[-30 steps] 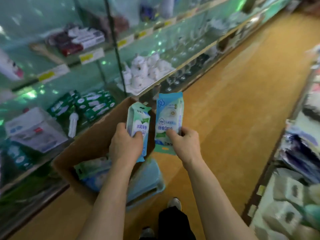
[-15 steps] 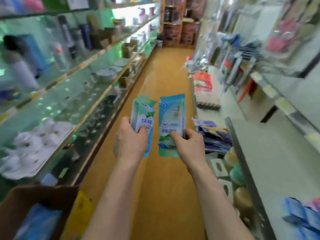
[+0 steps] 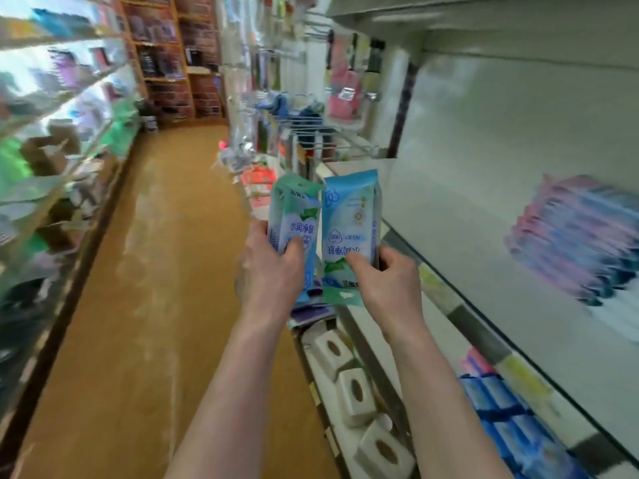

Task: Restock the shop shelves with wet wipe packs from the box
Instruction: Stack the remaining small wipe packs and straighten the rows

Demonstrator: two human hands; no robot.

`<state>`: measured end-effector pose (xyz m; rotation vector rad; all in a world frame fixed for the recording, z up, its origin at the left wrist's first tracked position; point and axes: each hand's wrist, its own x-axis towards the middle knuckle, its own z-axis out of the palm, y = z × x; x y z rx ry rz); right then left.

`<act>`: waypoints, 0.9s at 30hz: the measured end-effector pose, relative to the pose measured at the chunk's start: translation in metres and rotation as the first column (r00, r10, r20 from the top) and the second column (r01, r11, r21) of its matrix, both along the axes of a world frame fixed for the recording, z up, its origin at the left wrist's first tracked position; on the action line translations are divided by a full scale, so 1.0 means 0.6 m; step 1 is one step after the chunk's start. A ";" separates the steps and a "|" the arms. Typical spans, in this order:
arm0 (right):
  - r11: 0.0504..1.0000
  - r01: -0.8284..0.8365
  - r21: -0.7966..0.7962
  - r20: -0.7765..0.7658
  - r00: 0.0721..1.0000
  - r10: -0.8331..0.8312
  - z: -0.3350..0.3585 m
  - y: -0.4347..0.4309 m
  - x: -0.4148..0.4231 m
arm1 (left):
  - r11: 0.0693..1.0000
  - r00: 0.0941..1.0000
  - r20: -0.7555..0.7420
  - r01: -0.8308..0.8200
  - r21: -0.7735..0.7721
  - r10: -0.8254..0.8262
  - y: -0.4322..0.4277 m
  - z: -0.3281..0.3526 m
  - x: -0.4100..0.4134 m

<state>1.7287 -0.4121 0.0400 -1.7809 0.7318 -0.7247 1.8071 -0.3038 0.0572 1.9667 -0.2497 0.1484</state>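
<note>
My left hand [image 3: 271, 271] grips a blue-green wet wipe pack [image 3: 294, 216] upright by its lower half. Beside it my right hand [image 3: 389, 280] holds a second blue wet wipe pack [image 3: 351, 223], thumb across its front. Both packs are raised in front of the right-hand shelf unit, level with a grey shelf [image 3: 484, 292]. A blurred stack of pink and blue packs [image 3: 581, 236] lies on that shelf further right. The box is out of view.
White tissue boxes [image 3: 352, 392] sit on the lowest right shelf, with blue packs [image 3: 505, 406] on the shelf above. Hanging goods on hooks [image 3: 311, 133] fill the right side ahead. Glass shelves [image 3: 58, 160] line the left. The brown aisle floor [image 3: 166, 236] runs ahead.
My view has swung from the box and left glass shelves round to the right-hand shelves. Both hands still hold their packs, now raised beside the grey shelf.
</note>
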 end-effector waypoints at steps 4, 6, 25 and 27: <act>0.986 0.168 -0.013 -0.024 0.986 -0.168 0.013 -0.066 -0.003 | 0.986 0.986 0.026 0.167 -0.012 -0.167 -0.086 0.013 0.021; 0.970 0.241 -0.015 -0.026 0.970 -0.241 0.014 -0.089 0.001 | 0.970 0.970 0.040 0.242 -0.018 -0.242 -0.122 0.017 0.035; 0.692 0.721 -0.021 -0.015 0.692 -0.722 0.042 -0.172 0.089 | 0.706 0.697 0.113 0.702 0.096 -0.708 -0.333 0.058 0.180; 0.665 0.746 -0.027 -0.019 0.665 -0.747 0.042 -0.191 0.085 | 0.674 0.663 0.122 0.734 0.083 -0.738 -0.358 0.055 0.176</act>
